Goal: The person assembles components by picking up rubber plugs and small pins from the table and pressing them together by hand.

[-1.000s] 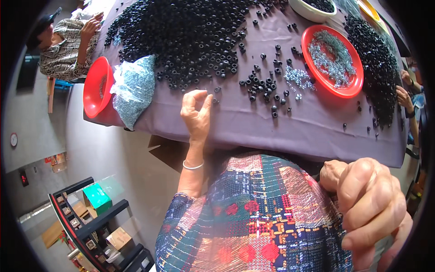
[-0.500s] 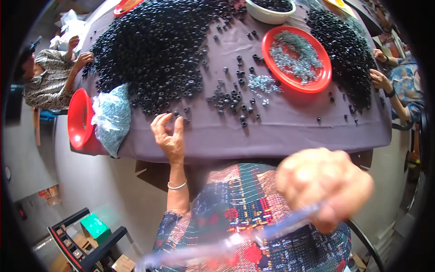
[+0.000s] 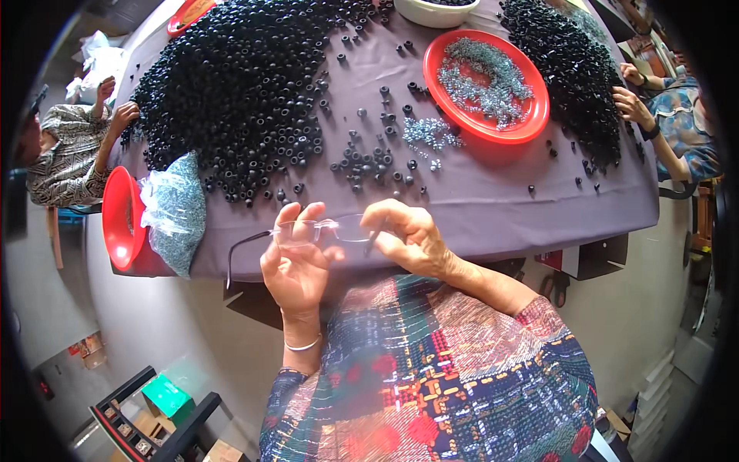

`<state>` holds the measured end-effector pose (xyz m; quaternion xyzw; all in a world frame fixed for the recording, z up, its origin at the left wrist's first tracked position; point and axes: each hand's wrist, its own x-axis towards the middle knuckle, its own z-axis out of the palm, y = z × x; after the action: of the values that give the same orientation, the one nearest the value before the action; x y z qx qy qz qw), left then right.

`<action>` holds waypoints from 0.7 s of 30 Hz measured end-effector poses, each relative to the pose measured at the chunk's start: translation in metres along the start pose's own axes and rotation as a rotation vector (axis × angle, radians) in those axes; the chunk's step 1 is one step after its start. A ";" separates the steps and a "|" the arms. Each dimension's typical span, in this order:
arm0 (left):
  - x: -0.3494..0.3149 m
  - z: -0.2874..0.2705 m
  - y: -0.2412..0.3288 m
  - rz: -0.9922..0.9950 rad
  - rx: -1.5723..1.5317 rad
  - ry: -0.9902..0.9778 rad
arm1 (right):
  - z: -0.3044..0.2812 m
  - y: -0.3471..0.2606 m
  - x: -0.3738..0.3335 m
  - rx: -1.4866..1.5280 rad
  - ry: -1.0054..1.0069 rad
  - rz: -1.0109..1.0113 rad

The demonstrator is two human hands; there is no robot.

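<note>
A pair of eyeglasses (image 3: 352,229) with thin rims and dark temples is held above the table's near edge. My right hand (image 3: 416,240) grips it at the right lens and temple, thumb and fingers pinched together. Palm up, my left hand (image 3: 296,279) has its fingers spread just behind the left lens; whether they touch it I cannot tell. The left temple sticks out unfolded to the left. Beyond the hands lie loose black ring-shaped pieces (image 3: 368,165) and a small patch of shiny silvery pieces (image 3: 431,135).
A large heap of black pieces (image 3: 231,92) covers the table's left; another black heap (image 3: 562,85) lies right. A red plate (image 3: 531,127) holds silvery pieces. A red bowl (image 3: 115,223) and a filled plastic bag (image 3: 178,219) sit at the left edge. Co-workers' hands (image 3: 633,104) reach the right heap.
My right hand has moved left and away from me, bringing the eyeglasses over the table edge. My left hand has turned palm up and left the black pieces. The view has shifted slightly.
</note>
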<state>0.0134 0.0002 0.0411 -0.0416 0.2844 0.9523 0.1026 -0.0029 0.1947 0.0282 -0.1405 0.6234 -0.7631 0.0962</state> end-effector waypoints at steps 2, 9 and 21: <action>-0.003 -0.004 -0.001 0.004 0.001 -0.044 | -0.006 -0.007 -0.006 0.112 -0.020 0.139; -0.005 -0.004 -0.003 -0.154 -0.131 0.083 | -0.014 -0.002 -0.010 -0.279 -0.158 -0.132; 0.002 -0.010 -0.036 -0.096 -0.056 0.124 | -0.029 -0.009 -0.022 0.134 -0.060 0.434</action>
<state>0.0200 0.0244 0.0135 -0.1169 0.2610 0.9495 0.1292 0.0080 0.2306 0.0298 -0.0190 0.5838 -0.7596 0.2859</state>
